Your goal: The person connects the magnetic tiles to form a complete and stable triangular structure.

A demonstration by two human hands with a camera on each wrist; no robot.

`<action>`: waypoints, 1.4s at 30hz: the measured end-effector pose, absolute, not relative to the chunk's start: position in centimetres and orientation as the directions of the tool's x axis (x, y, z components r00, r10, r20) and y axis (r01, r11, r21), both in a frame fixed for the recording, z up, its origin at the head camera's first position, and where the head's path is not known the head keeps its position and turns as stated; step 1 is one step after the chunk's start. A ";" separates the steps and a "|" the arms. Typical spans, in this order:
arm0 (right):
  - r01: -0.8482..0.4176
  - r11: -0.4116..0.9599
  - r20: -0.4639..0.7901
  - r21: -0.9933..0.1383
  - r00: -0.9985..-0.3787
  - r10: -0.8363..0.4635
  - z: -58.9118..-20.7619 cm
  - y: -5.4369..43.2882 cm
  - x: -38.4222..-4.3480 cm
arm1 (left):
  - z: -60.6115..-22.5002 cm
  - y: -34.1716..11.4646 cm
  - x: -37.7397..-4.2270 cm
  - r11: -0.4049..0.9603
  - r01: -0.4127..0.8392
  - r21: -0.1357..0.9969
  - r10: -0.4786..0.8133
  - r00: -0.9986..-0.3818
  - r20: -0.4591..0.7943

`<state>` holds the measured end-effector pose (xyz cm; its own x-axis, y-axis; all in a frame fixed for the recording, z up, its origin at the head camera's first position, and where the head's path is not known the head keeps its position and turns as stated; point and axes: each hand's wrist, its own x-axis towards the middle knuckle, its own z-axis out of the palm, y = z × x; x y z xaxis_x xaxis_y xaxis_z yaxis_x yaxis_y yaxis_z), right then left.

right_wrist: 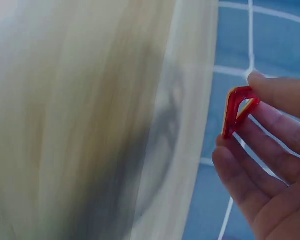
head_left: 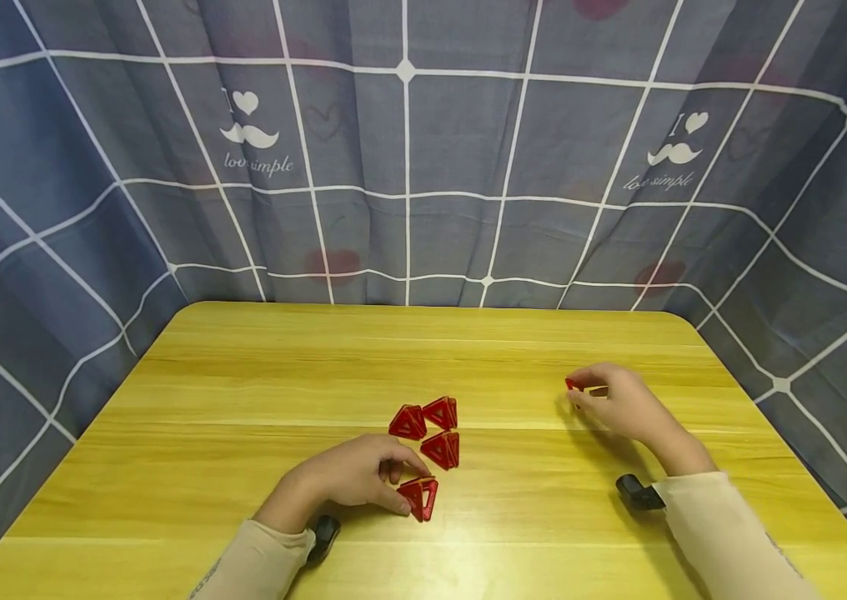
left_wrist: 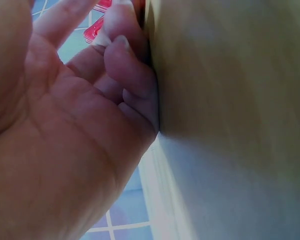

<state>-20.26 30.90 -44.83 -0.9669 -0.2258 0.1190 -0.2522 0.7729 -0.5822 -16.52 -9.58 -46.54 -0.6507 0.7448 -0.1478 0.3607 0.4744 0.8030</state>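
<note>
My left hand rests on the table at the front. Its thumb and index finger pinch a red pyramid of triangular pieces, whose right face has an open cutout. In the left wrist view the fingers hide most of the red pieces. Out to the right and above the tabletop, my right hand holds a single red triangular piece by its edges between thumb and fingertips. Just beyond the left hand, three more red pyramids stand grouped close together.
The yellow wood-grain table spans the view, with rounded far corners. A grey-blue curtain with white grid lines surrounds its back and sides. A black wrist camera sits at the right cuff, another at the left.
</note>
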 end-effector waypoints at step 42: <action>-0.374 0.407 0.049 -0.833 -0.783 -0.620 -46.2 18.3 -13.9 | -46.7 -9.4 -16.3 0.512 0.367 0.777 0.720 -0.677 -0.155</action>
